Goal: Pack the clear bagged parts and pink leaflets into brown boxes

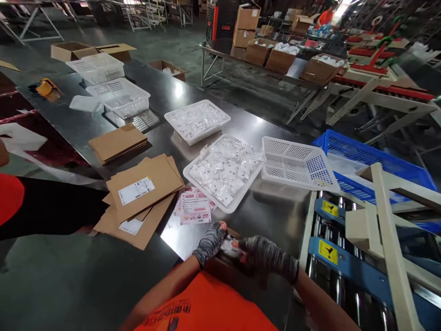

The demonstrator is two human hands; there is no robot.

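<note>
Both my hands wear grey knit gloves and meet close to my chest at the table's near edge. My left hand [211, 242] and my right hand [267, 259] are both closed on a small clear plastic packet [230, 247] held over a brown cardboard box [223, 269]. Just beyond them lies a pink printed leaflet [195, 208]. A white basket [223, 170] full of small white packets sits behind the leaflet.
Flat cardboard mailers with labels [143, 188] lie to the left, near another person's black sleeve [51, 209]. An empty white basket [296, 163], a blue crate [368, 165] and a roller conveyor [344, 257] are at right. More white baskets [197, 120] stand farther back.
</note>
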